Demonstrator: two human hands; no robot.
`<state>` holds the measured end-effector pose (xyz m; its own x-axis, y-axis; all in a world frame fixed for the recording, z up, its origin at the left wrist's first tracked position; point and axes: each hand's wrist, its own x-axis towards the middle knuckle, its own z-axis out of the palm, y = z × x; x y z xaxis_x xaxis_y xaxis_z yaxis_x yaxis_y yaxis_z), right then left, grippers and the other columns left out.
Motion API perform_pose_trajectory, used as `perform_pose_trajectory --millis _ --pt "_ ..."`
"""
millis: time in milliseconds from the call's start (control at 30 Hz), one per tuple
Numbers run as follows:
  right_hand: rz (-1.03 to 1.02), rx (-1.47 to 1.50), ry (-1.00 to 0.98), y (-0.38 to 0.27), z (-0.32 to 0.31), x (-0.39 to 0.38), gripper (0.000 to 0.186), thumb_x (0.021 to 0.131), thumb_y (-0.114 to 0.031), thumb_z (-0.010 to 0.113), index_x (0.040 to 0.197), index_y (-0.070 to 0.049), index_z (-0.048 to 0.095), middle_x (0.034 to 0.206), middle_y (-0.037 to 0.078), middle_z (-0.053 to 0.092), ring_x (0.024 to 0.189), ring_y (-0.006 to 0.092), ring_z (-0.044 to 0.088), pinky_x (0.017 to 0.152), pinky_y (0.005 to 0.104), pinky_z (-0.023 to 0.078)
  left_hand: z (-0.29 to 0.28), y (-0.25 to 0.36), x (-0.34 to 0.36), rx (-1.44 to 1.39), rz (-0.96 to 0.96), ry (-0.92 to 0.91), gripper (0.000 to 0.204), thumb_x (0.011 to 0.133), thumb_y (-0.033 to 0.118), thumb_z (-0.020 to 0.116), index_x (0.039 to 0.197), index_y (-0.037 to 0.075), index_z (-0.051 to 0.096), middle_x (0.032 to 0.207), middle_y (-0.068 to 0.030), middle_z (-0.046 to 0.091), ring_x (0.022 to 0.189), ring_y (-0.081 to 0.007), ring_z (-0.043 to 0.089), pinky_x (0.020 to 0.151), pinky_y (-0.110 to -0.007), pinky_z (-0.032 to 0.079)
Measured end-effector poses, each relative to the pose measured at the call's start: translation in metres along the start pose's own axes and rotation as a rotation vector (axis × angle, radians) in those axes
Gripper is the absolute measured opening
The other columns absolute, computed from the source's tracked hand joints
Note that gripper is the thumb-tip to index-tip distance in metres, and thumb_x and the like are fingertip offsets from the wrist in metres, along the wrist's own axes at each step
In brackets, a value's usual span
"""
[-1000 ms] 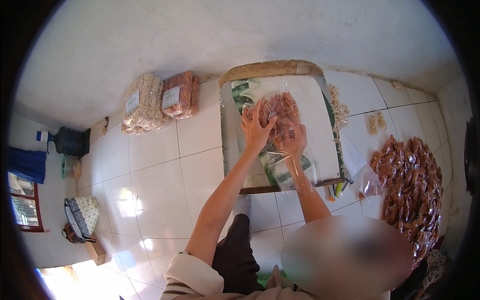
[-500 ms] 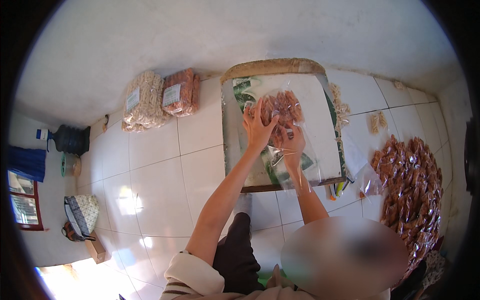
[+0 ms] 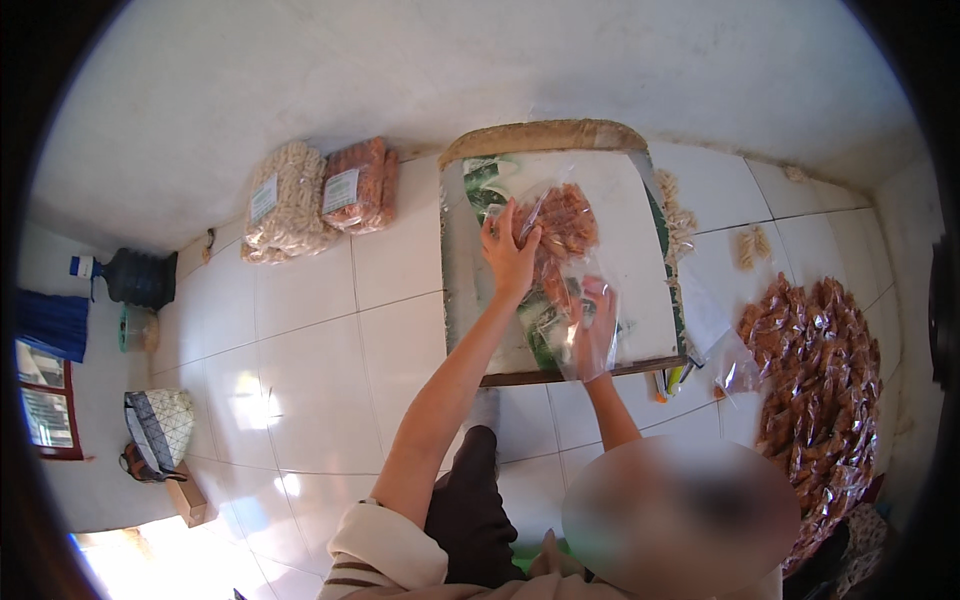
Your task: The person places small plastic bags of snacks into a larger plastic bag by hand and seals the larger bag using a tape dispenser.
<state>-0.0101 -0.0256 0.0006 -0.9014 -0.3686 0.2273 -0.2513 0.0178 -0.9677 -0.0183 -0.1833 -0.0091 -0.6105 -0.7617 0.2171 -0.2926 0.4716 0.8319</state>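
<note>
A clear plastic bag with reddish-brown snack pieces (image 3: 566, 222) lies on a worn white-topped low table (image 3: 640, 300). My left hand (image 3: 511, 257) grips the bag's left side, thumb toward the snacks and fingers pointing away from me. My right hand (image 3: 596, 325) is at the bag's near end, below the snacks. Loose clear film covers this hand and part of its wrist, so it appears to be inside the bag's mouth. Its fingers point away from me, fairly straight, with nothing visible in them.
A large heap of reddish-brown snack packs (image 3: 825, 390) lies on the tiled floor at right. Beyond the table's left side stand a bag of pale twisted snacks (image 3: 290, 205) and a reddish bag (image 3: 372, 190). Clear film (image 3: 735, 365) and a yellow-green tool (image 3: 675, 378) lie near the table's right corner.
My right hand has drawn back toward me, away from the snacks, and the clear film now lies over it. My left hand stays on the bag's left side.
</note>
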Motion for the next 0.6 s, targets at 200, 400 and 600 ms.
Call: perform_pose_trajectory --millis 200,400,600 --pt "-0.19 -0.346 -0.168 0.007 -0.009 -0.005 0.055 0.078 -0.001 0.06 0.129 -0.005 0.039 0.123 0.017 0.046 0.111 0.0339 0.046 0.092 0.037 0.04 0.005 0.014 0.003 0.296 0.104 0.153 0.051 0.084 0.044 0.055 0.129 0.022 0.043 0.138 -0.0165 0.025 0.128 -0.0341 0.018 0.103 -0.047 0.018" --pt "0.007 -0.139 -0.183 -0.017 0.002 0.004 0.043 0.082 0.007 0.05 0.124 -0.001 0.044 0.123 0.019 0.046 0.11 0.0275 0.049 0.088 0.0332 0.044 -0.031 -0.006 0.075 -0.158 0.201 -0.446 0.045 0.089 0.038 0.051 0.122 0.008 0.05 0.117 -0.0099 0.054 0.105 -0.0208 0.052 0.092 -0.032 0.039" --pt "-0.024 -0.115 -0.113 0.015 0.018 0.015 0.048 0.083 0.011 0.042 0.128 -0.004 0.043 0.122 0.015 0.044 0.109 0.0225 0.049 0.085 0.0323 0.046 -0.029 -0.004 0.074 -0.024 0.183 -0.53 0.038 0.089 0.035 0.052 0.115 0.008 0.055 0.092 -0.006 0.064 0.078 -0.0148 0.059 0.075 -0.026 0.046"
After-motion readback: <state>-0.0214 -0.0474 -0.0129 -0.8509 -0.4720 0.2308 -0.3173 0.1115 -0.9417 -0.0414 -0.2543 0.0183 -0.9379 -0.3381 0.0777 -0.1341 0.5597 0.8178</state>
